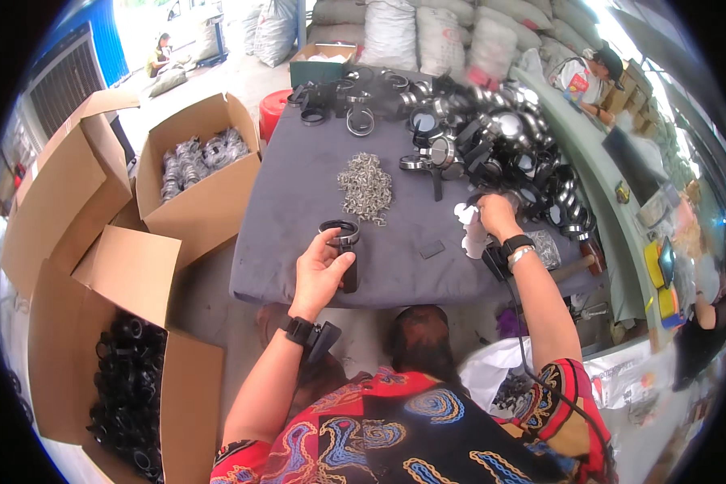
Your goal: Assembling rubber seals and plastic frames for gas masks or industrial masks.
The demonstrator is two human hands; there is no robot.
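Observation:
My left hand [319, 278] is wrapped round the stem of a black ring-shaped part with a silvery band [349, 235], holding it upright near the table's front edge. To the right, my right hand [498, 216] has its fingers bent and pinched at a few thin shiny discs [474, 240] lying on the cloth. The fingertips seem to grip a disc, though they partly hide it. A heap of small metal clips [365, 187] lies beyond my left hand. Between the hands rests a small flat dark piece [431, 249].
A large heap of black-and-silver ring parts [508, 133] covers the table's right side. A hammer [582, 262] lies at the right edge. Cardboard boxes [198, 211] holding parts stand at left. Two people [577, 81] [157, 60] sit farther off, near stacked sacks [391, 36].

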